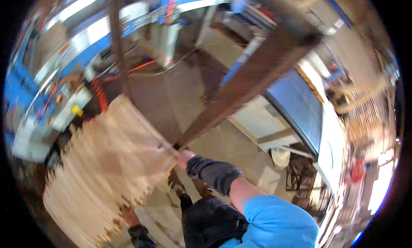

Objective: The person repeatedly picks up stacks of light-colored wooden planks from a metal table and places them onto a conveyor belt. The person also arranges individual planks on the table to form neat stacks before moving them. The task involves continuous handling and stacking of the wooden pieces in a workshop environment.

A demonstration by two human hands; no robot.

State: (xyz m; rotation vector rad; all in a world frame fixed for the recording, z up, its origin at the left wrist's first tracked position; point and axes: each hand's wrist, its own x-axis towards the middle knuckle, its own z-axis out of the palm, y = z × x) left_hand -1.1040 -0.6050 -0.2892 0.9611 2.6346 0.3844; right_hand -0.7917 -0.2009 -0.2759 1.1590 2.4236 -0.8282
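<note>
A broad, light wooden panel [116, 149], with ragged, stepped ends as if made of strips side by side, is tilted in front of me on the left. My right hand [185, 157] grips its right edge near a corner, the fingers partly hidden and blurred. At the ragged lower edge my left hand [128, 216] holds the panel, its fingers mostly out of sight behind the wood. Dark grey sleeves cover both wrists. Close to my right hand is the lower end of a thick brown beam [249, 80], slanting up to the right.
Blue and white machinery [94, 33] stands at the far left, with a red coiled hose [100, 93] beside it. To the right is a table with a dark blue top [296, 106]; a white bucket [280, 158] sits near its base. Stacked wood [362, 115] lines the far right.
</note>
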